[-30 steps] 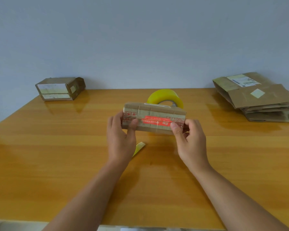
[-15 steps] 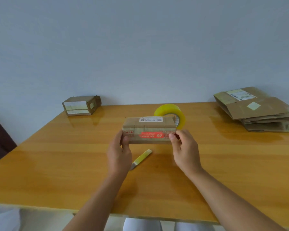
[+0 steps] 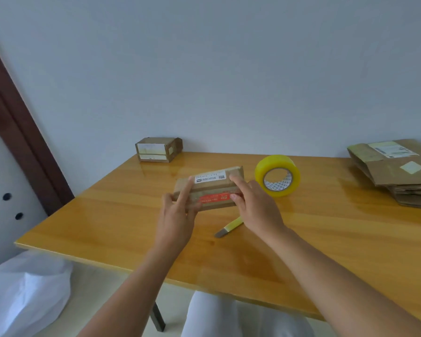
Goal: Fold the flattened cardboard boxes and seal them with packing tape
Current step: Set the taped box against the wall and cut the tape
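A small folded cardboard box (image 3: 212, 188) with a white label on top and a red label on its front sits between both hands over the wooden table (image 3: 326, 234). My left hand (image 3: 178, 215) holds its left end, index finger stretched along the top and thumb on the front. At the right end my right hand (image 3: 255, 207) grips it, with fingers on top and thumb on the red label. A yellow roll of packing tape (image 3: 277, 176) stands on edge just right of the box. Flattened cardboard boxes (image 3: 399, 171) are stacked at the far right.
A yellow-handled cutter (image 3: 229, 227) lies on the table under my right wrist. Another folded box (image 3: 158, 149) sits at the back left corner by the wall. A dark door frame (image 3: 22, 132) and a white bag (image 3: 27, 288) are left of the table.
Both hands have carried the small box leftward, away from the tape roll, and tilted it so its top label shows. The view has swung left and pulled back from the table.
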Available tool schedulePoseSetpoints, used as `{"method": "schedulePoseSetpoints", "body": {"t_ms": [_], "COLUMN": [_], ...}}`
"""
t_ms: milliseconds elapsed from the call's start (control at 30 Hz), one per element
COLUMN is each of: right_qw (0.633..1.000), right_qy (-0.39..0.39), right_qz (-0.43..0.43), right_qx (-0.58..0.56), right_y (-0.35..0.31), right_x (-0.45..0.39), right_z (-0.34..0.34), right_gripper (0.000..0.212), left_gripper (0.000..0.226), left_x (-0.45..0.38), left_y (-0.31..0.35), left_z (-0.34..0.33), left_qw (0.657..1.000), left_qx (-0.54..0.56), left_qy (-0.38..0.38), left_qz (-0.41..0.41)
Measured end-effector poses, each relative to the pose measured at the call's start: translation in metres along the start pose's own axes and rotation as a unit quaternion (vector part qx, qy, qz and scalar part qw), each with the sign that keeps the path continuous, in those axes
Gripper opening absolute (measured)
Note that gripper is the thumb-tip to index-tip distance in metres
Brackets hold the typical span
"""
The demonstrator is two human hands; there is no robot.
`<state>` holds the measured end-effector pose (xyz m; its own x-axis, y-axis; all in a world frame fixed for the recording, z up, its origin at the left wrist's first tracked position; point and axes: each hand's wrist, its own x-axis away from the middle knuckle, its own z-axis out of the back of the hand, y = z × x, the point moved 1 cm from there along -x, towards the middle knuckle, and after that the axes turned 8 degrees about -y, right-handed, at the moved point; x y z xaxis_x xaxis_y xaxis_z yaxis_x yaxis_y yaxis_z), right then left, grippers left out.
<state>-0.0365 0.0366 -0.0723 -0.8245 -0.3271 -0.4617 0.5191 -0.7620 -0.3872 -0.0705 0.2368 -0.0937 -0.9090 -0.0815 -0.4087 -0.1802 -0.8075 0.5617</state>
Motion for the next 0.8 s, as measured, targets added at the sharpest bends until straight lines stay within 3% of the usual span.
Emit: {"method": "schedulePoseSetpoints", "body": {"t_ms": [200,367,500,600,800], "right_qw": [0.993,0.994,0.995,0.995,0.993], "right_qy": [-0.115,-0.105,-0.078,-0.072,-0.078], "right_qz": [0.001,-0.001,-0.025,-0.044,-0.066], "right_qx": [0.026,0.041,0.050,0.061,0.060], "right_y": [0.007,0.014,0.020,0.027,0.038], "right_x": [-0.025,-0.053,-0.084,-0.111,-0.166], "right_z": [-0.023,-0.047,-0.066,-0.081,-0.106], "right_gripper": [0.053,0.044,0.050,0.054,0.057], "left_gripper": [0.048,0.039,0.049,0.064,0.073], "left_x": [-0.027,-0.064,-0.099,-0.122,-0.162], "left_y": [-0.024,-0.039,-0.050,-0.052,-0.059], "left_z": [0.001,-0.003,-0.011,-0.023,-0.054], "left_qw": [0.997,0.994,0.993,0.981,0.955], "left_qx": [-0.065,-0.103,-0.095,-0.164,-0.277], "left_qy": [-0.035,-0.039,-0.066,-0.091,-0.096], "left_qz": [0.011,0.012,0.031,0.043,-0.034]}}
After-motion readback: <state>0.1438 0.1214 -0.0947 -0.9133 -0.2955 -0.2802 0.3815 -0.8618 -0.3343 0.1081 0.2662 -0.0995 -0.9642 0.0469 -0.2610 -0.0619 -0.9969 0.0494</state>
